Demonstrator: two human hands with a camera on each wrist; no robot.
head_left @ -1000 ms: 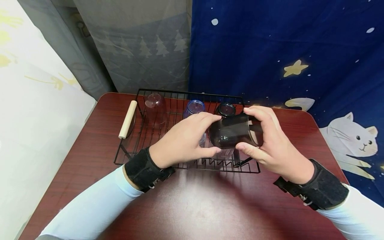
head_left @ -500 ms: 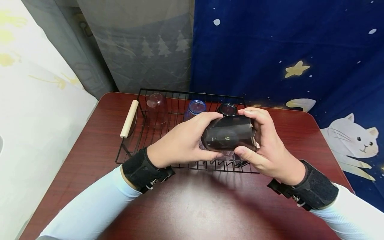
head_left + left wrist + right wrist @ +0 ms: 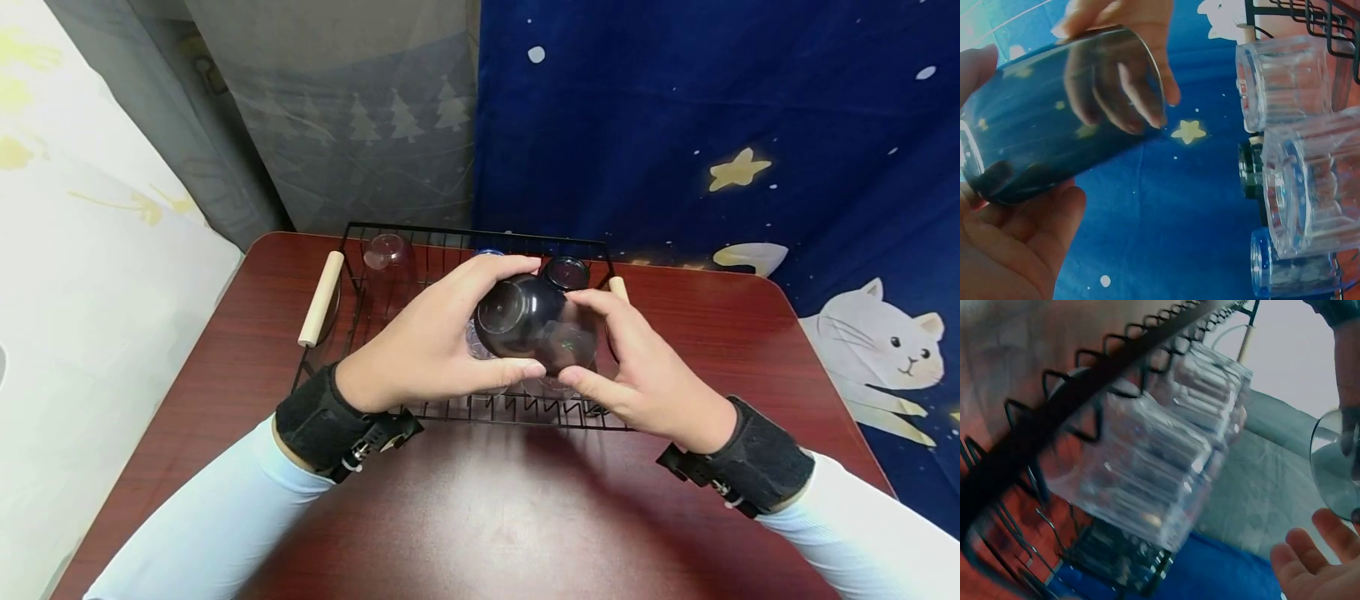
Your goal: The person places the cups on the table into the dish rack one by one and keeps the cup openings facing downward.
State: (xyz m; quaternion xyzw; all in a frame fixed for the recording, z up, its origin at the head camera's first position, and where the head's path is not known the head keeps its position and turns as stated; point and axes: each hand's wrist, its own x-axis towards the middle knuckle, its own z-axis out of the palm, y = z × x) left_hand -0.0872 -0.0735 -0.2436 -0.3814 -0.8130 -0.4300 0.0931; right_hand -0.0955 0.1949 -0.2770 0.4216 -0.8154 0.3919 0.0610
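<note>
A dark, see-through drinking glass (image 3: 510,317) is held tilted above the wire rack, its base turned left and towards the head camera. My left hand (image 3: 420,342) grips it near the base, thumb below and fingers over the top. At the rim end my right hand (image 3: 652,367) holds it between thumb and fingers. Through the glass wall (image 3: 1054,119), the left wrist view shows fingers of the right hand. Beneath the hands, clear fluted glasses (image 3: 1316,181) stand upside down in the rack, largely hidden in the head view.
The black wire rack (image 3: 525,423) has pale wooden handles (image 3: 321,300) and sits on a reddish-brown table (image 3: 480,517). A pinkish glass (image 3: 388,271), a blue glass (image 3: 489,252) and another dark glass (image 3: 566,273) stand upside down along its back. Curtains (image 3: 637,125) hang behind.
Both hands have moved left with the dark glass. It has turned, so its base now faces the head camera more. The rack's right handle has come into view.
</note>
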